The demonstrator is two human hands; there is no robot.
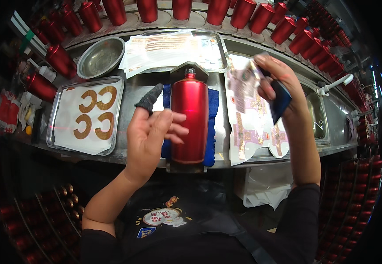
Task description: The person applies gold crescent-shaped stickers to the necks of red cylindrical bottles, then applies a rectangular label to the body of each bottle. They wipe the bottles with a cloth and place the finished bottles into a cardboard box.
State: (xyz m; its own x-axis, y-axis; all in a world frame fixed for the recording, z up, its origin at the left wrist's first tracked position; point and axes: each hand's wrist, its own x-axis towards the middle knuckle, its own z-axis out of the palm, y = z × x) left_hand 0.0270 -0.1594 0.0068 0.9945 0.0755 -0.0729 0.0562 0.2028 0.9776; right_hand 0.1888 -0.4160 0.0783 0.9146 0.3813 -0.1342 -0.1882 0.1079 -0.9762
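Red bottle (190, 121): lies on its side at the centre of the counter (142, 88), neck pointing far, cradled on a blue pad (211, 105) in a metal holder.

Decal sheets, far centre: a stack of pale printed sheets (169, 48) in a rectangular metal tray (223, 53).

Decal sheet, right: a long white sheet with gold and purple motifs (248, 132), lying just right of the bottle, its near edge hanging over the counter edge.

Tray, left (54, 119): white paper bearing four gold C-shaped decals (96, 112).

Round metal bowl (100, 57): far left, beyond that tray.

Red bottles (217, 11): upright in a row along the far rim, continuing down the right side.

Left hand (149, 134): grip open, fingers spread, fingertips resting on the left flank of the red bottle; the forefinger wears a dark cot (149, 99). It holds nothing.

Right hand (279, 81): raised above the right sheet, grip closed on a dark blue squeegee (282, 101) and pinching a small printed decal (246, 75) between thumb and fingers.
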